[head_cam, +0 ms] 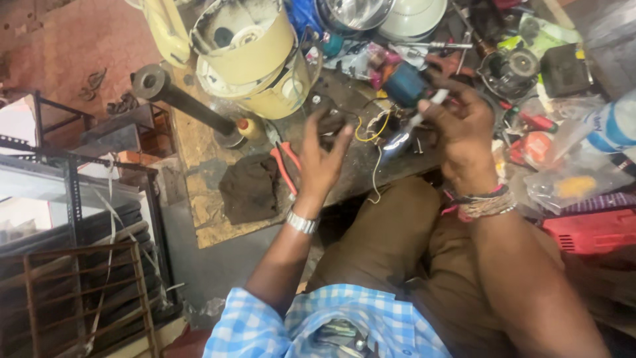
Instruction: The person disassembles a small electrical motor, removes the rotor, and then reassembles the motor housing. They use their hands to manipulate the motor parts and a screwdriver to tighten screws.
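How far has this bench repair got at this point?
Done: a cream appliance housing sits opened on the workbench. In hand: the right hand holds a white-handled tool over a small part with yellow wires; the left hand is open beside it. Left: nothing looks reassembled; red pliers lie unused.

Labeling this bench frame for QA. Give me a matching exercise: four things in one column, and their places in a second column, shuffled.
Things:
1. orange-handled pliers
2. dark crumpled cloth
3. red plastic tool case
4. slim white-handled tool

Places:
A. at the right edge, beside the person's right arm
B. pinched in the right hand
C. flat on the wooden bench, left of the left wrist
D. on the bench just behind the left hand

Pairs: 1-D, 2-C, 3-A, 4-B
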